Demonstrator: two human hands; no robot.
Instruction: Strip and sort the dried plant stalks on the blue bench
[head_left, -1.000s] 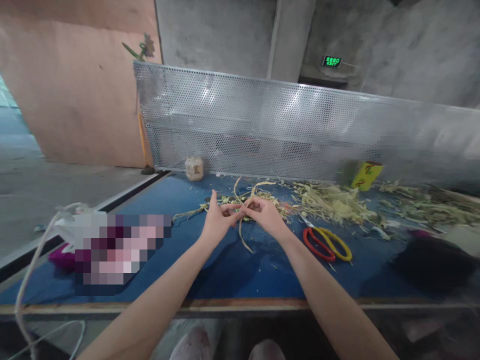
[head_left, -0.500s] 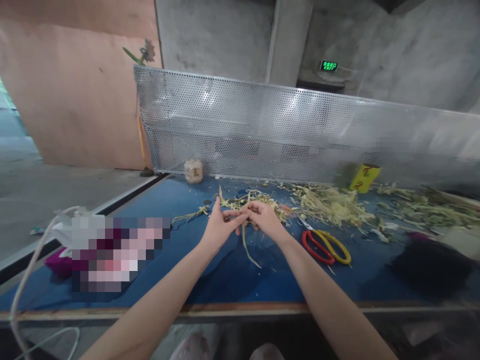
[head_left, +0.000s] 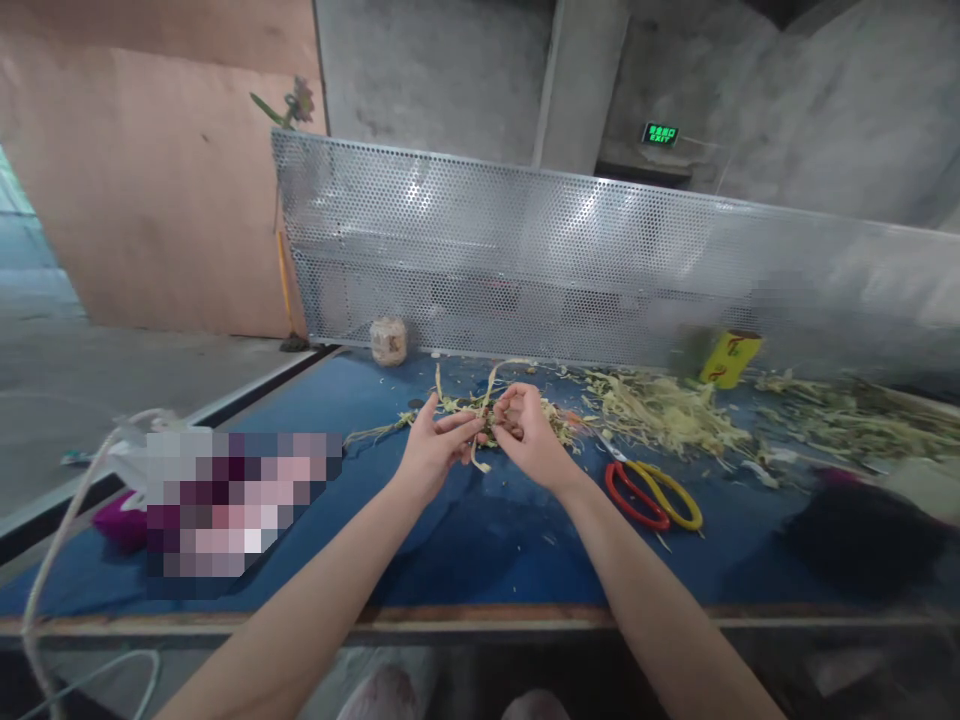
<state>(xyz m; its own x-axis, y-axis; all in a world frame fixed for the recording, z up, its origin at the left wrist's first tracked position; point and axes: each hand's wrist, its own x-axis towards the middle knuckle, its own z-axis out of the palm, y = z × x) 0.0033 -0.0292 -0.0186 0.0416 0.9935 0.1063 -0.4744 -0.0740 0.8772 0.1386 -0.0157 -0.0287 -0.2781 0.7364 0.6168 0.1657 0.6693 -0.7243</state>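
My left hand (head_left: 437,445) is closed in a pinch on a pale dried plant strip (head_left: 492,378), which rises above the fingertips and curls out below them. Just right of it, my right hand (head_left: 529,430) has its fingers curled, a small gap from the left fingertips; whatever lies inside them is hidden. Another pale stalk (head_left: 439,380) stands up behind my left thumb, and I cannot tell whether that hand holds it. Behind both hands lies a small heap of plant scraps (head_left: 555,420). Scissors (head_left: 645,492) with one red and one yellow handle rest right of my right forearm.
A blue-topped table (head_left: 480,560) carries a bigger pile of pale plant strips (head_left: 667,410) and greener stalks (head_left: 862,415) at right. A yellow box (head_left: 730,358) and a wrapped jar (head_left: 388,341) stand by the perforated metal panel (head_left: 480,250). A dark bundle (head_left: 862,535) sits right.
My right hand has drawn slightly away from the left fingertips, its fingers curling more. The strip's long lower tail has moved up and now hangs short, with more of it above my left hand.
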